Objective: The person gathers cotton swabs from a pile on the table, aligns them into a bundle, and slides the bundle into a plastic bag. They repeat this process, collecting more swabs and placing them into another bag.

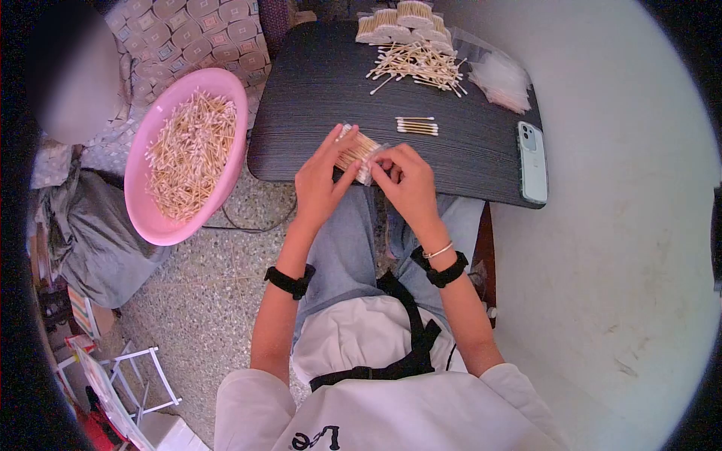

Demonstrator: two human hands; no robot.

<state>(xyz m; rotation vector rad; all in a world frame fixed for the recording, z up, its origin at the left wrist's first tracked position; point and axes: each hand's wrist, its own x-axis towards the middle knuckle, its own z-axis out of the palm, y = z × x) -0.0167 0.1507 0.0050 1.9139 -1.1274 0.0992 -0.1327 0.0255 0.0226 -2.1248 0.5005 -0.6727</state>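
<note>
Between both hands, near the front edge of the dark table, is a bundle of cotton swabs [356, 150] with clear plastic around its right end. My left hand [322, 182] is closed on the bundle's left side, thumb below and fingers above. At the right end, my right hand [410, 179] pinches the clear plastic with thumb and fingers. A short row of several loose cotton swabs [417, 126] lies just beyond my right hand. Farther back is a loose heap of cotton swabs [418, 66].
Packed swab bundles [398, 21] are stacked at the back of the table [301, 98]. Clear plastic bags [499, 79] and a phone [532, 162] lie on its right. A pink basin [135, 192] full of swabs stands left. A wall [609, 225] borders the right side.
</note>
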